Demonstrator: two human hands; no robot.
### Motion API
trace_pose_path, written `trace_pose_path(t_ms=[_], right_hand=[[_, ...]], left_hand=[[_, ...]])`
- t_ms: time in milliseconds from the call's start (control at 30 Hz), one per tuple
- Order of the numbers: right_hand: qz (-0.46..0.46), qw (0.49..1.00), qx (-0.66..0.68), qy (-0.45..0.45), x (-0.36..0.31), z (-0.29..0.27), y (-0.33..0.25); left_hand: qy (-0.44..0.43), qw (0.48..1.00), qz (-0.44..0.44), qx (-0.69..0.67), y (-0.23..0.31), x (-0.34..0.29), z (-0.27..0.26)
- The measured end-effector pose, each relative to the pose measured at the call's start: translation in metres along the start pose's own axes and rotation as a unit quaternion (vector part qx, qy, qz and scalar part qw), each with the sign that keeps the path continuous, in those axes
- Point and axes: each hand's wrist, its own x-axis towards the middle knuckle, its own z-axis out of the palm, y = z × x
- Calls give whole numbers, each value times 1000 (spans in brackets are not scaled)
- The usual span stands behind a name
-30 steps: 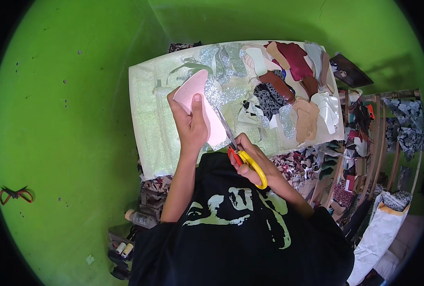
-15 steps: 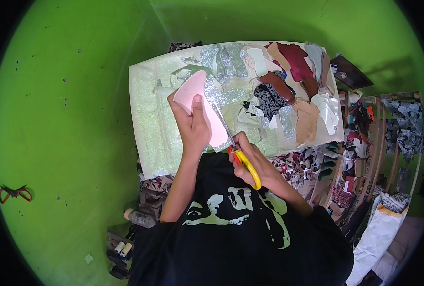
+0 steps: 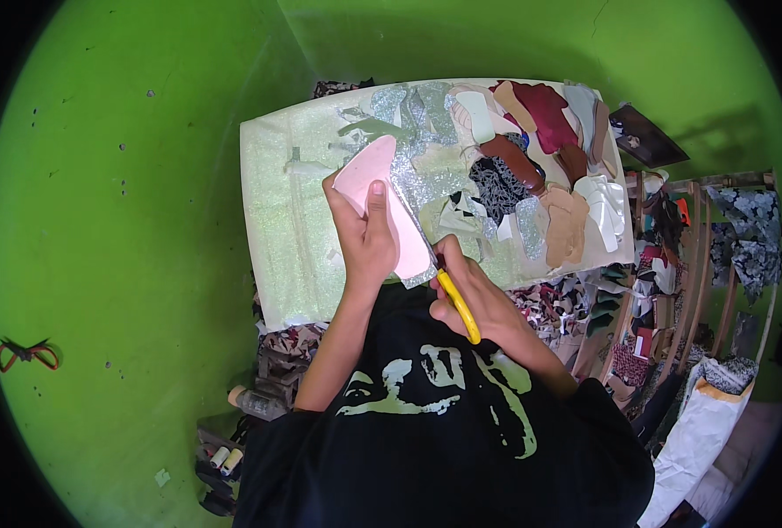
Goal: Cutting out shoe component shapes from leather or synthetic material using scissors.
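My left hand grips a pink sole-shaped piece, thumb flat on top and fingers underneath. Silvery glitter material sticks out past the lower end of the pink piece. In my right hand is a pair of scissors with yellow handles. Their blades run along the right edge of the pink piece, and the handles look pressed together. Both hands are above the near side of a table covered in pale glittery sheet.
Glitter offcuts lie at the table's far side. To the right are brown, maroon, tan and white cut pieces, beside a black-and-white patterned piece. A wooden rack with scraps stands right; a bottle is at lower left.
Both hands, the pink piece and the scissors have shifted slightly right. The scissor handles have come together, hiding the red part seen before.
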Motion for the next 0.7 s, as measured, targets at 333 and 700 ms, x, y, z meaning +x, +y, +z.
trace_pose_path(t_ms=[333,700], right_hand=[[53,998,0,-18,4,-2,-10],[-10,999,-5,43,17,19,37]], left_hand=[[-1,998,-39,-47,-6,-6,2],[23,973,-169,-152,-16,-14,6]])
